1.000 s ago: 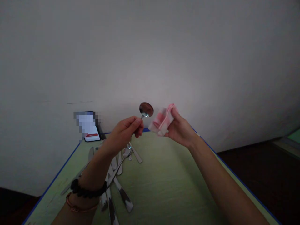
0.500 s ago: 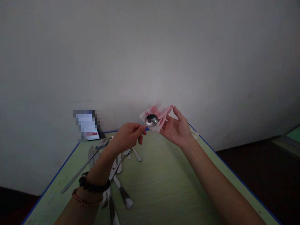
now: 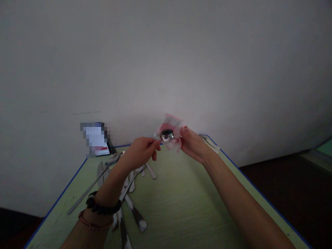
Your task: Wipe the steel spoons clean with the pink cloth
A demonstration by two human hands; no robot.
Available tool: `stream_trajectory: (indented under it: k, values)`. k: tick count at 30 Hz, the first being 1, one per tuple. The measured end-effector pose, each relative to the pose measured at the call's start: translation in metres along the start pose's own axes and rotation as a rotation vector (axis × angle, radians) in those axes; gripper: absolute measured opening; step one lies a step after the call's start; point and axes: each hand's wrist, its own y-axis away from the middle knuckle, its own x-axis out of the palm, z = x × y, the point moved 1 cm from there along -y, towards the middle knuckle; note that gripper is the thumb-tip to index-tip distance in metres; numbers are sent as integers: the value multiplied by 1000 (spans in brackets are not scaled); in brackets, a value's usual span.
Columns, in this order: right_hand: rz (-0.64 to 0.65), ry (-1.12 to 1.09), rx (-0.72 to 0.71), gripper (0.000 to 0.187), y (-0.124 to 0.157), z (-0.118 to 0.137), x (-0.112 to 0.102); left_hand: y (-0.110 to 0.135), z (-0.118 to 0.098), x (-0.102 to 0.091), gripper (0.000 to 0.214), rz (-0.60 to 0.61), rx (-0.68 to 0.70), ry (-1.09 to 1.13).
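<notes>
Spoon (image 3: pixel 167 136) held up before a pink-and-white cloth (image 3: pixel 171 121)

In the head view, the left hand (image 3: pixel 142 148) is closed in a pinch, thumb and fingers together, apparently on the spoon's handle, which they hide. That grip probably keeps the spoon steady while leaving its whole bowl free. The right hand (image 3: pixel 193 143) is partly curled, its fingers gathered on the crumpled cloth, whose edges are blurred. The cloth spreads behind and beside the bowl, likely so that it can bear on the metal; whether they touch is hard to tell.

The spoon is above the far edge of the table (image 3: pixel 181 200), between the hands. Its bowl points toward the right hand, and its long axis seems to run left to right, rising slightly toward the bowl tip. Which face of the bowl shows is unclear.

Loose cutlery (image 3: pixel 135 212) lies around and beneath the left forearm, handles pointing various ways; more pieces (image 3: pixel 211 143) lie at the far right corner. A phone (image 3: pixel 97 141) stands tilted at the far left corner, presumably propped for viewing.
</notes>
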Motion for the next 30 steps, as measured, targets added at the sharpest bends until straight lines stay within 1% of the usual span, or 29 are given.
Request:
stream_trajectory:
  k: [2, 3, 5, 6, 8, 10, 11, 12, 13, 14, 15, 17, 19, 21, 24, 28, 30]
  values:
    - [-78, -85, -46, 45, -1, -1, 0, 0, 1, -1, 42, -3, 2, -9]
    - [-126, -118, -44, 41, -2, -3, 0, 0, 2, -3, 42, -9, 2, -15]
    - [-197, -150, 9, 29, -5, -8, -3, 0, 6, -8, 41, -27, -4, -30]
    - [-217, -148, 42, 27, -6, -12, -5, 0, 9, -11, 41, -37, -8, -39]
    - [-236, -81, 105, 34, -7, -20, -11, 0, 15, -18, 40, -62, -20, -66]
    - [-233, 95, 142, 51, -7, -30, -18, -1, 22, -23, 40, -76, -43, -109]
    - [-229, 244, 139, 58, -7, -36, -21, -2, 25, -24, 39, -77, -57, -136]
    - [-190, 445, 136, 66, -6, -41, -25, -3, 28, -24, 38, -76, -72, -166]
    - [-185, 672, 122, 70, -4, -46, -28, -4, 31, -24, 37, -69, -84, -200]
    - [-206, 895, 104, 70, -3, -49, -31, -6, 33, -23, 36, -55, -91, -233]
    - [-202, 1079, 117, 66, -2, -52, -32, -7, 35, -21, 35, -38, -95, -262]
    - [-158, 1341, 147, 54, -1, -54, -33, -10, 38, -16, 34, 0, -96, -296]
    - [-65, 1461, 170, 44, -1, -53, -30, -12, 41, -11, 36, 28, -102, -304]
    - [52, 1487, 179, 40, -2, -52, -26, -14, 42, -6, 39, 47, -112, -306]
    - [202, 1498, 191, 43, -2, -58, -23, -15, 42, 0, 41, 77, -121, -298]
    - [262, 1577, 141, 34, -3, -69, -26, -15, 38, 9, 43, 144, -109, -267]
    - [267, 1592, 109, 28, -4, -71, -27, -15, 37, 14, 41, 180, -97, -257]
